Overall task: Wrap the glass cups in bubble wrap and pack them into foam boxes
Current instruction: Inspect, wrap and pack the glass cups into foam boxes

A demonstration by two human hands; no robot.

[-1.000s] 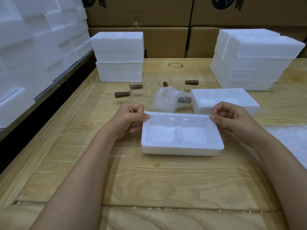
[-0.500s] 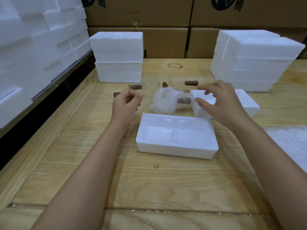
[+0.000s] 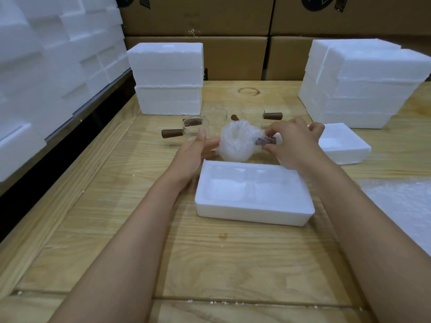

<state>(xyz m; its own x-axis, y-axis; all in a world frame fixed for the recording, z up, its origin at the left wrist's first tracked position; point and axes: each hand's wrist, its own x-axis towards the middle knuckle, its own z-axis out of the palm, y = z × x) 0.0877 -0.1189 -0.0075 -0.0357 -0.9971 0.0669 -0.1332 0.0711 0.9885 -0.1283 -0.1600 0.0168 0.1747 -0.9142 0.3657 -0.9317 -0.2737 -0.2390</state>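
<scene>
1. I see my right hand [image 3: 293, 145] pinching the brown handle of the bubble-wrapped glass cup [image 3: 235, 143], midway toward the far edge of the wooden tabletop [image 3: 210, 264].
2. My left hand [image 3: 193, 152] touches its left side, fingers straight.
3. The open white foam box [image 3: 251, 214] lies just nearer me.

My right hand [image 3: 293, 145] pinches the brown handle of the bubble-wrapped cup [image 3: 235, 143], thumb and fingers curled round it. My left hand [image 3: 193, 155] rests straight fingers against the bundle's left side, thumb raised. Just nearer to me the foam box [image 3: 251, 212] lies open on the wooden table [image 3: 116, 229], hollows facing up. Beyond my hands stand unwrapped glass cups [image 3: 196, 127] with wooden handles. A second foam piece [image 3: 345, 148] lies behind my right hand.
</scene>
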